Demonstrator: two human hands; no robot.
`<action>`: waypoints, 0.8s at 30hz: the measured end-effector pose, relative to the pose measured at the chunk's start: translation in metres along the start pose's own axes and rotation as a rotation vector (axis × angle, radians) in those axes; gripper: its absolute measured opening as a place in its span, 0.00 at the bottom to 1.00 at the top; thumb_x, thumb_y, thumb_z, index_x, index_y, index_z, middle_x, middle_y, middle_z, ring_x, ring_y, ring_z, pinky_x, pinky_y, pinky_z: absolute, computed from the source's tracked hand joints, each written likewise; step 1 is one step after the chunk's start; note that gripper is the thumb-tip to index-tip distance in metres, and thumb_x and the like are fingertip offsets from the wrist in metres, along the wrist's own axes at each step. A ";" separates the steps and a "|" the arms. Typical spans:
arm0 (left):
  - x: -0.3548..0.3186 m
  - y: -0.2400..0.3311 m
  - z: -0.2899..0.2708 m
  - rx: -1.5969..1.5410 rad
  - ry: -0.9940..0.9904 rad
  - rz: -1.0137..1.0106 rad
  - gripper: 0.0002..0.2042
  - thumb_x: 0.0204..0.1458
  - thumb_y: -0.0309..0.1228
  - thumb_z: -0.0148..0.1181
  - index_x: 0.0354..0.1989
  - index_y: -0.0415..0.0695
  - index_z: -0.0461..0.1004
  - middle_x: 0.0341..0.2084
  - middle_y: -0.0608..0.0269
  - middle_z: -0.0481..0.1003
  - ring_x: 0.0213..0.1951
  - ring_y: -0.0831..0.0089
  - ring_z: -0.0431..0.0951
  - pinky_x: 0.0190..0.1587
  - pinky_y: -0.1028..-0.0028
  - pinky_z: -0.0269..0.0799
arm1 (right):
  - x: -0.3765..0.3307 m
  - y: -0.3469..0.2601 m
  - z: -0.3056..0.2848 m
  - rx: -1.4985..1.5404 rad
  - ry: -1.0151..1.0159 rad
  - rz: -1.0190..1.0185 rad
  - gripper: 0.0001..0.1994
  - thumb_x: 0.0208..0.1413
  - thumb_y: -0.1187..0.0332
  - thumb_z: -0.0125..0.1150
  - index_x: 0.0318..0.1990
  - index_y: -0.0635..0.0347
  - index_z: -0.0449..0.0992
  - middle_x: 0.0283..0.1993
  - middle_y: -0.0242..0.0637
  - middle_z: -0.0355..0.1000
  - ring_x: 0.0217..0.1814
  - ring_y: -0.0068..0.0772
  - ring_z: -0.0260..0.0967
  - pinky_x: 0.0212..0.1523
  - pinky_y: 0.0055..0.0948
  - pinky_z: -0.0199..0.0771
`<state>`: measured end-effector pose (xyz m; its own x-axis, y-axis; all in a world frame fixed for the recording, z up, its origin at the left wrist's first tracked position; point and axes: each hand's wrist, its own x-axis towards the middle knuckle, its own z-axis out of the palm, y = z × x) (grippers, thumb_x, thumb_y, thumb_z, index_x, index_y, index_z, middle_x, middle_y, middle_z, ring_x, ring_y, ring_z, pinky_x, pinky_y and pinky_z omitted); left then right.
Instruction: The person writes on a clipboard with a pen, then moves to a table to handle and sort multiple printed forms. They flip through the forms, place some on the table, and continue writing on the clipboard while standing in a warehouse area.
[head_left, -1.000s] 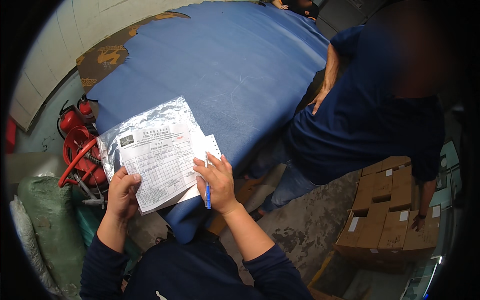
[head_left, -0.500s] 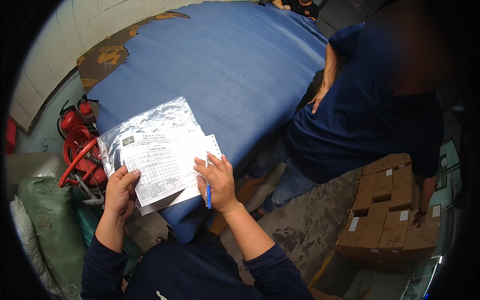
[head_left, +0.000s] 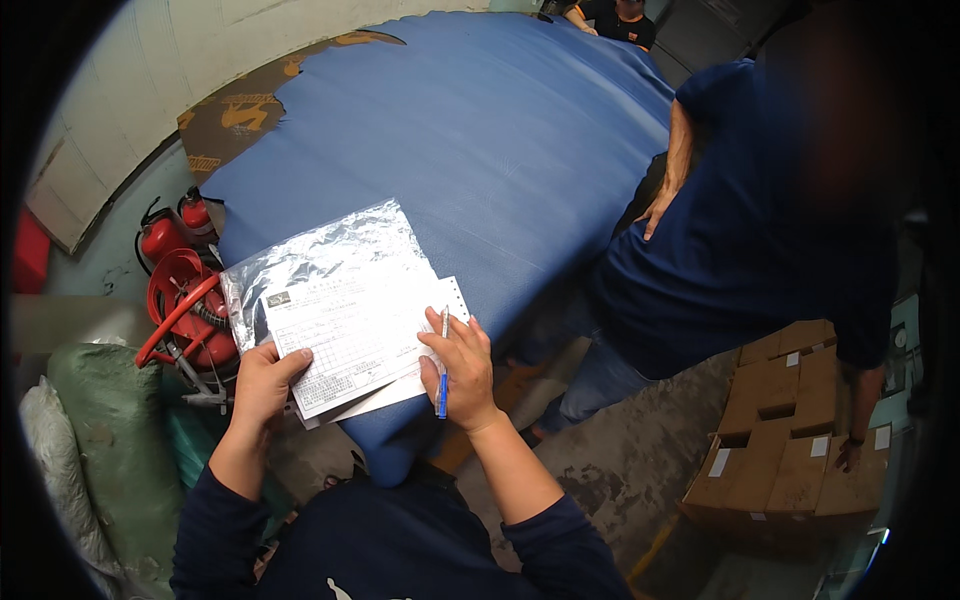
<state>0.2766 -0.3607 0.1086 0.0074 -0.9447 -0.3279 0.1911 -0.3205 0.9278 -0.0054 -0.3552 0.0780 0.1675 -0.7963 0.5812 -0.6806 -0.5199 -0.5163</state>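
The big blue sheet (head_left: 470, 130) is the largest thing by me, and its near edge hangs down in a fold. If I lean on that fold, I could tug it or crease it. It looks like leather, mostly smooth with small ripples, and its far left edge is wavy.

Next is the shiny bag (head_left: 325, 240), over the sheet's near left corner. It could slip away, because it looks thin and slick. It is all silvery wrinkles.

The white papers (head_left: 335, 335) are in front of the bag, above that same corner. They could slide apart or bend, since I hold just their sides. They are thin and flat with straight edges, and one has little holes down its right side.

My left hand (head_left: 266, 385) pinches them low on the left, thumb on top, other fingers hidden under. I can't tell if those touch the bag. My right hand (head_left: 468, 380) has its fingers bent and close together at the right edge, around the pen (head_left: 442, 392).

That pen is a thin, straight stick with a blue end. If my grip gets loose, it could drop or mark the leather.
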 end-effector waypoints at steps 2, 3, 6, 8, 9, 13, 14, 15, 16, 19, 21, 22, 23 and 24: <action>0.000 -0.001 -0.005 0.075 0.016 0.026 0.12 0.56 0.23 0.60 0.45 0.26 0.77 0.39 0.51 0.81 0.36 0.72 0.82 0.43 0.74 0.76 | 0.000 0.000 0.001 0.006 0.036 -0.004 0.20 0.49 0.71 0.64 0.52 0.53 0.75 0.62 0.45 0.73 0.68 0.50 0.64 0.70 0.52 0.53; 0.000 -0.002 -0.008 0.090 0.021 0.027 0.12 0.56 0.23 0.60 0.45 0.26 0.76 0.39 0.51 0.81 0.36 0.72 0.82 0.43 0.74 0.76 | 0.000 0.000 0.002 -0.004 0.036 -0.011 0.20 0.49 0.71 0.64 0.52 0.53 0.76 0.62 0.46 0.72 0.69 0.51 0.63 0.69 0.52 0.53; 0.001 -0.004 -0.016 0.118 0.041 0.067 0.12 0.56 0.23 0.60 0.44 0.26 0.77 0.37 0.52 0.82 0.34 0.73 0.81 0.40 0.75 0.76 | -0.001 0.001 0.002 -0.045 0.033 -0.025 0.19 0.47 0.72 0.65 0.49 0.56 0.76 0.60 0.45 0.74 0.68 0.51 0.65 0.68 0.54 0.55; 0.001 -0.006 -0.021 0.186 0.074 0.073 0.11 0.55 0.22 0.61 0.43 0.26 0.78 0.36 0.51 0.82 0.34 0.73 0.81 0.41 0.75 0.76 | -0.001 0.001 0.002 -0.047 0.019 -0.020 0.18 0.48 0.71 0.64 0.49 0.54 0.77 0.59 0.42 0.75 0.68 0.50 0.65 0.69 0.52 0.54; 0.001 -0.006 -0.023 0.152 0.058 0.085 0.11 0.55 0.22 0.61 0.43 0.25 0.78 0.36 0.51 0.82 0.34 0.73 0.81 0.41 0.75 0.76 | -0.001 0.001 0.002 -0.048 0.012 -0.016 0.18 0.48 0.71 0.64 0.49 0.53 0.77 0.59 0.41 0.76 0.68 0.49 0.64 0.69 0.52 0.53; 0.001 -0.005 -0.031 0.165 0.118 0.135 0.11 0.56 0.23 0.61 0.44 0.26 0.78 0.37 0.52 0.82 0.35 0.73 0.81 0.41 0.75 0.76 | 0.000 -0.001 0.001 -0.055 -0.011 -0.016 0.17 0.48 0.71 0.64 0.48 0.53 0.77 0.56 0.38 0.78 0.66 0.48 0.66 0.69 0.52 0.53; 0.001 -0.003 -0.034 0.126 0.142 0.158 0.11 0.57 0.24 0.61 0.44 0.27 0.78 0.38 0.52 0.82 0.36 0.74 0.81 0.41 0.75 0.76 | 0.001 -0.002 0.001 -0.058 -0.009 -0.016 0.17 0.48 0.71 0.64 0.48 0.53 0.77 0.55 0.37 0.78 0.66 0.48 0.66 0.69 0.52 0.53; 0.002 -0.002 -0.036 0.069 0.168 0.162 0.11 0.57 0.24 0.61 0.44 0.27 0.78 0.38 0.52 0.82 0.36 0.74 0.81 0.42 0.75 0.76 | 0.001 -0.002 0.001 -0.061 -0.007 -0.016 0.16 0.48 0.71 0.64 0.48 0.53 0.77 0.55 0.37 0.78 0.66 0.48 0.66 0.69 0.52 0.53; 0.002 0.001 -0.041 0.003 0.155 0.204 0.12 0.58 0.24 0.61 0.45 0.27 0.77 0.39 0.52 0.81 0.37 0.73 0.81 0.42 0.75 0.76 | 0.000 -0.001 0.001 -0.060 -0.007 -0.016 0.16 0.49 0.71 0.64 0.48 0.53 0.77 0.55 0.37 0.78 0.66 0.48 0.66 0.69 0.52 0.53; 0.001 0.009 -0.058 -0.057 0.184 0.237 0.12 0.59 0.24 0.60 0.46 0.28 0.76 0.39 0.51 0.81 0.38 0.72 0.82 0.43 0.74 0.77 | -0.001 0.000 0.001 -0.059 -0.010 -0.019 0.16 0.49 0.71 0.64 0.48 0.53 0.77 0.55 0.37 0.78 0.65 0.48 0.66 0.69 0.52 0.53; -0.001 0.011 -0.071 -0.026 0.200 0.167 0.12 0.58 0.24 0.60 0.46 0.28 0.76 0.39 0.51 0.81 0.37 0.72 0.82 0.42 0.74 0.77 | -0.002 0.001 0.001 -0.061 -0.021 -0.018 0.16 0.49 0.71 0.64 0.48 0.53 0.78 0.54 0.37 0.78 0.65 0.48 0.66 0.69 0.52 0.53; -0.001 0.010 -0.078 -0.037 0.188 0.160 0.11 0.58 0.24 0.60 0.46 0.28 0.77 0.39 0.52 0.81 0.37 0.72 0.82 0.42 0.74 0.77 | -0.002 0.000 0.000 -0.054 -0.021 -0.017 0.16 0.49 0.70 0.64 0.48 0.53 0.78 0.55 0.37 0.78 0.66 0.48 0.66 0.69 0.52 0.53; -0.003 0.009 -0.083 -0.011 0.201 0.135 0.11 0.57 0.24 0.60 0.45 0.28 0.77 0.38 0.52 0.82 0.37 0.72 0.82 0.42 0.74 0.77 | -0.001 0.000 -0.001 -0.048 -0.022 -0.017 0.16 0.48 0.70 0.65 0.48 0.53 0.78 0.55 0.37 0.78 0.66 0.48 0.66 0.69 0.52 0.54; -0.004 0.005 -0.087 -0.013 0.211 0.159 0.11 0.57 0.24 0.60 0.44 0.29 0.77 0.38 0.53 0.81 0.36 0.71 0.82 0.42 0.73 0.77 | 0.000 -0.001 -0.002 -0.042 -0.018 -0.015 0.16 0.48 0.70 0.65 0.47 0.53 0.78 0.55 0.37 0.78 0.66 0.48 0.66 0.69 0.52 0.54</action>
<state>0.3626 -0.3527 0.0985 0.2422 -0.9474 -0.2095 0.1835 -0.1673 0.9687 -0.0060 -0.3543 0.0802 0.1899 -0.7942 0.5772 -0.7070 -0.5186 -0.4809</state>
